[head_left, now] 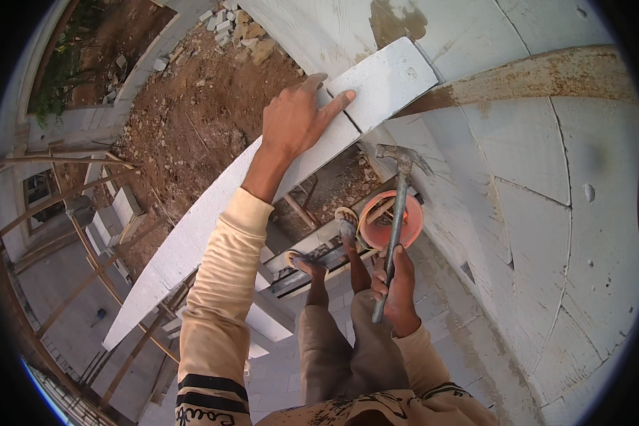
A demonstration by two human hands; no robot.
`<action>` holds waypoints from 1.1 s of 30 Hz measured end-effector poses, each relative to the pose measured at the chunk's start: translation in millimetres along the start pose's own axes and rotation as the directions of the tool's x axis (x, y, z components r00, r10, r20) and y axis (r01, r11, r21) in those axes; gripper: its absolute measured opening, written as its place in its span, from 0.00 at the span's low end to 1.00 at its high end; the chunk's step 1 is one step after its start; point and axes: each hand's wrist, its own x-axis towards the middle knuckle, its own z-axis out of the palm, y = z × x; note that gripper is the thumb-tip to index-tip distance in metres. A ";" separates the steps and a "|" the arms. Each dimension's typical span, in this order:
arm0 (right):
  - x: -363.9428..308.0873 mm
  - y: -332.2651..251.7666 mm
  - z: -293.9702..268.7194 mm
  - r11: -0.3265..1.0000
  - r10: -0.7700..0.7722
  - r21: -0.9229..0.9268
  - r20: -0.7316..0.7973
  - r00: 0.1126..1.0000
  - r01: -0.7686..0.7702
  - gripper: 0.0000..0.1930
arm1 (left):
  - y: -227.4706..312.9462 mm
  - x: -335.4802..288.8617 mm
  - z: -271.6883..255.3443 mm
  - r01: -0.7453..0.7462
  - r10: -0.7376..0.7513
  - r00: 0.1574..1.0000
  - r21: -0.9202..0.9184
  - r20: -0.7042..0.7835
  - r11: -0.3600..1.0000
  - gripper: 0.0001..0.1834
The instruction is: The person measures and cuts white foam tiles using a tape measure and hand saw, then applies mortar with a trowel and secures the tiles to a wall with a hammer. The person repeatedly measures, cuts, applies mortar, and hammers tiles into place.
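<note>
My left hand (298, 117) rests on top of a row of pale lightweight blocks, at the joint between two of them. Its thumb and forefinger are spread, the thumb reaching over onto the small end block (387, 84). The other fingers are partly hidden at the far edge. A narrow dark gap separates that end block from the long white block course (213, 202), which runs toward the lower left. In my right hand (399, 284) is a hammer (401, 206), gripped low on its metal handle. The hammer's head is up, near the wall and apart from the blocks.
A tall block wall (504, 156) rises on the right, with a rusty beam (525, 78) meeting the end block. An orange bucket (413, 224) holding tools stands beside my feet. Beyond the blocks, rubble (238, 32) lies on brown soil; wooden poles (64, 188) stand at left.
</note>
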 end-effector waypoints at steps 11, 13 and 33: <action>86.4 32.8 61.1 0.942 0.040 0.334 0.003 0.999 -0.039 0.18 | 14.1 19.4 15.2 -0.024 0.023 0.999 0.045 0.029 0.999 0.50; 84.6 30.8 58.2 0.937 0.097 0.338 -0.019 0.995 -0.085 0.18 | 12.7 20.1 16.0 -0.008 0.004 0.999 0.063 0.054 0.998 0.52; 81.8 28.6 93.0 0.951 0.127 0.294 -0.094 0.987 -0.094 0.18 | 18.8 18.0 14.7 0.003 -0.003 0.999 0.012 0.049 1.000 0.48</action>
